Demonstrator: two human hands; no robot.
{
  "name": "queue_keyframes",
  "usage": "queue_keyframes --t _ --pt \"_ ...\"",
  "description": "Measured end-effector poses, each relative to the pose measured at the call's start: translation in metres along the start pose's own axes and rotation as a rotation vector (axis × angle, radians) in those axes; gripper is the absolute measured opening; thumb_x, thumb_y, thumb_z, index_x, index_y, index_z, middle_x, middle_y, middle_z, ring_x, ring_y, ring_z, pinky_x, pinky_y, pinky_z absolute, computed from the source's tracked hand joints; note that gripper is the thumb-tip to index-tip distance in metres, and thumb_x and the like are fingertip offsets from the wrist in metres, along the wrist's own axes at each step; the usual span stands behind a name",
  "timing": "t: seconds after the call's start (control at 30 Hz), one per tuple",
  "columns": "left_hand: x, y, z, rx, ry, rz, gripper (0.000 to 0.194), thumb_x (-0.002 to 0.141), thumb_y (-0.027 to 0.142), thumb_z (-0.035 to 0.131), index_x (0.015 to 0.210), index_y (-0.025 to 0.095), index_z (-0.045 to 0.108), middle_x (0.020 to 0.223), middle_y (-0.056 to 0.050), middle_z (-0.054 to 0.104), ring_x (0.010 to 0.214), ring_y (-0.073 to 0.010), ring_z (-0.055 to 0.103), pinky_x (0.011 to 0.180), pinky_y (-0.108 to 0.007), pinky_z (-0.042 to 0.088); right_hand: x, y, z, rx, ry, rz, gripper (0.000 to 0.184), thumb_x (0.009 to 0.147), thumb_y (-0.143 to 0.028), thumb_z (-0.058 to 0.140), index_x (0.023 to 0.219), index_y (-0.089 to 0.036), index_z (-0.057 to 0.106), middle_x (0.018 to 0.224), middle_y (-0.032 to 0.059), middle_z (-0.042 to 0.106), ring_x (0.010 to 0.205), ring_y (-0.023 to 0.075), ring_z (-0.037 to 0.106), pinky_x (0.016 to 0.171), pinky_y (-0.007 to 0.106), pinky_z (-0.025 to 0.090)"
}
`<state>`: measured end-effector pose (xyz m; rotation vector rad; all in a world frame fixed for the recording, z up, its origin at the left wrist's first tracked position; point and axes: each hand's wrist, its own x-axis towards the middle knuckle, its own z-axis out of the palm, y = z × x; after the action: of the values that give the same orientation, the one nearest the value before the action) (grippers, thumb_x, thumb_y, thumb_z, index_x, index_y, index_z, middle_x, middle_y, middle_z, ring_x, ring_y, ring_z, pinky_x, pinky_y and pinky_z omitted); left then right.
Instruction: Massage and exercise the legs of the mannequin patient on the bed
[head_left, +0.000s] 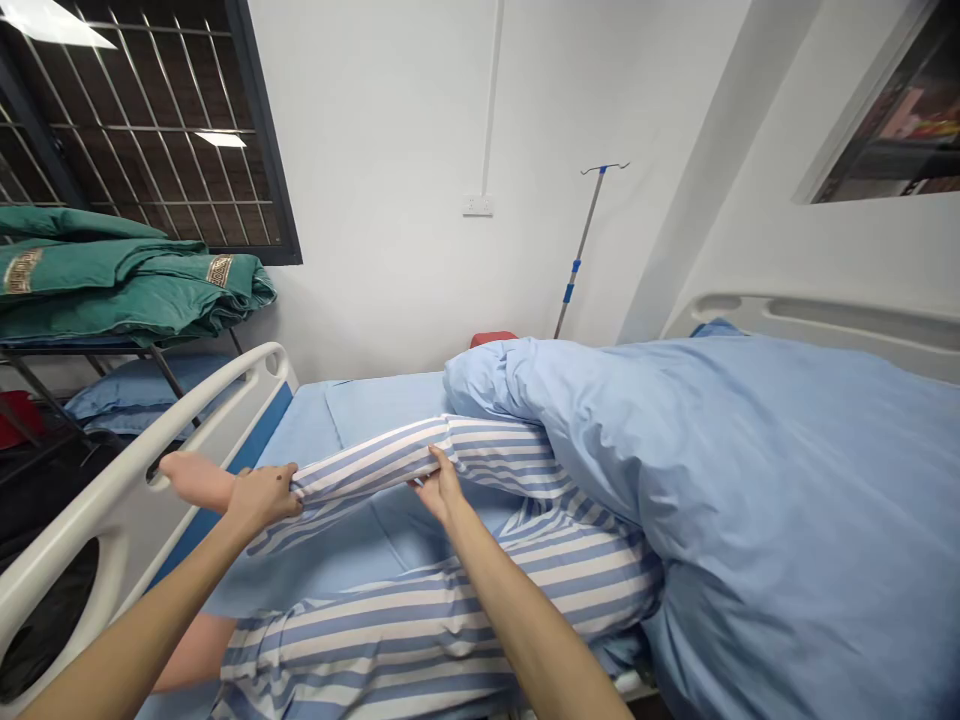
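Note:
On the bed lie two legs in blue-and-white striped trousers; the bare foot (196, 480) is smooth like a mannequin's. The far leg (390, 455) is raised off the sheet, slightly bent at the knee. My left hand (262, 498) is closed round its ankle at the trouser cuff. Under the knee, my right hand (441, 490) cups the same leg, thumb on the near side, some fingers hidden beneath. The near leg (405, 640) lies on the mattress, below my forearms. A light blue quilt (720, 450) covers the body above the thighs.
A cream footboard (142, 510) stands left, close to the raised foot; the headboard (825, 315) is at right. Behind the bed stands a drip pole (581, 250). Folded green bedding (127, 290) rests on a rack by the barred window.

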<state>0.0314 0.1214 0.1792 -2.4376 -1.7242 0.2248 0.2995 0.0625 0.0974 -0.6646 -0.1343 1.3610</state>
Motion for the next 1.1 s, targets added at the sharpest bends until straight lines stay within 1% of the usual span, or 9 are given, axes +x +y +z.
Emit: queue_keyframes --t 0.17,0.23,0.33,0.43,0.53,0.7,0.83,1.0,1.1 --pt "0.016 -0.016 0.025 0.050 0.017 0.035 0.036 0.061 0.033 0.051 0.095 0.022 0.058 0.091 -0.012 0.067 0.090 -0.0297 0.059 0.081 -0.041 0.034 0.016 0.043 -0.019 0.044 0.087 0.049 0.024 0.067 -0.035 0.063 0.088 -0.024 0.057 0.082 -0.0009 0.066 0.075 0.0176 0.060 0.066 0.032 0.048" --pt "0.019 -0.018 0.041 0.050 0.003 0.051 0.036 0.061 0.031 0.050 0.094 0.021 0.058 0.091 -0.012 0.067 0.091 -0.0297 0.059 0.081 -0.040 0.034 0.021 0.053 -0.024 0.054 0.131 0.065 0.029 0.067 -0.039 0.063 0.092 -0.025 0.057 0.085 -0.0001 0.067 0.078 0.0189 0.060 0.066 0.034 0.048" --pt "0.019 -0.020 0.069 0.047 -0.023 0.068 0.036 0.061 0.029 0.050 0.095 0.021 0.057 0.091 -0.012 0.067 0.092 -0.0292 0.059 0.079 -0.039 0.034 0.030 0.066 -0.028 0.027 0.256 0.087 0.037 0.066 -0.044 0.064 0.097 -0.027 0.056 0.087 0.0001 0.067 0.080 0.0201 0.061 0.066 0.036 0.048" --pt "0.016 -0.020 0.097 0.032 -0.035 0.069 0.037 0.063 0.029 0.049 0.098 0.021 0.056 0.093 -0.011 0.067 0.092 -0.0284 0.059 0.079 -0.039 0.034 0.038 0.077 -0.031 -0.008 0.362 0.103 0.038 0.062 -0.039 0.069 0.095 -0.028 0.056 0.089 -0.0013 0.067 0.081 0.0194 0.061 0.066 0.035 0.048" --pt "0.017 -0.020 0.115 0.015 -0.041 0.067 0.038 0.065 0.031 0.049 0.101 0.022 0.055 0.096 -0.010 0.067 0.095 -0.0277 0.058 0.081 -0.038 0.033 0.043 0.083 -0.034 -0.028 0.372 0.086 0.037 0.059 -0.029 0.073 0.092 -0.026 0.057 0.088 -0.0017 0.067 0.081 0.0185 0.061 0.066 0.032 0.049" --pt "0.028 -0.022 0.124 -0.012 -0.030 0.075 0.038 0.066 0.032 0.049 0.102 0.021 0.055 0.095 -0.010 0.066 0.097 -0.0271 0.056 0.083 -0.038 0.030 0.049 0.088 -0.036 -0.056 0.345 0.050 0.036 0.058 -0.025 0.075 0.089 -0.023 0.057 0.086 -0.0001 0.068 0.083 0.0188 0.062 0.064 0.030 0.049" --pt "0.035 -0.024 0.131 -0.004 -0.045 0.093 0.040 0.066 0.031 0.048 0.104 0.020 0.054 0.098 -0.010 0.065 0.096 -0.0273 0.055 0.083 -0.039 0.030 0.052 0.093 -0.040 -0.051 0.339 0.042 0.044 0.057 -0.025 0.076 0.096 -0.024 0.057 0.093 0.0003 0.067 0.091 0.0192 0.060 0.067 0.028 0.049" --pt "0.036 -0.028 0.144 0.042 -0.012 0.123 0.044 0.066 0.029 0.047 0.107 0.017 0.054 0.098 -0.012 0.064 0.094 -0.0273 0.054 0.083 -0.040 0.028 0.052 0.099 -0.050 -0.086 0.335 0.070 0.043 0.057 -0.029 0.074 0.095 -0.022 0.057 0.092 0.0017 0.066 0.093 0.0197 0.059 0.071 0.028 0.048" --pt "0.036 -0.031 0.147 0.048 0.003 0.144 0.045 0.065 0.027 0.046 0.109 0.017 0.054 0.099 -0.012 0.063 0.095 -0.0281 0.053 0.084 -0.041 0.028 0.051 0.099 -0.054 -0.115 0.335 0.098 0.043 0.058 -0.032 0.072 0.097 -0.024 0.056 0.093 0.0009 0.065 0.091 0.0184 0.059 0.073 0.030 0.047"
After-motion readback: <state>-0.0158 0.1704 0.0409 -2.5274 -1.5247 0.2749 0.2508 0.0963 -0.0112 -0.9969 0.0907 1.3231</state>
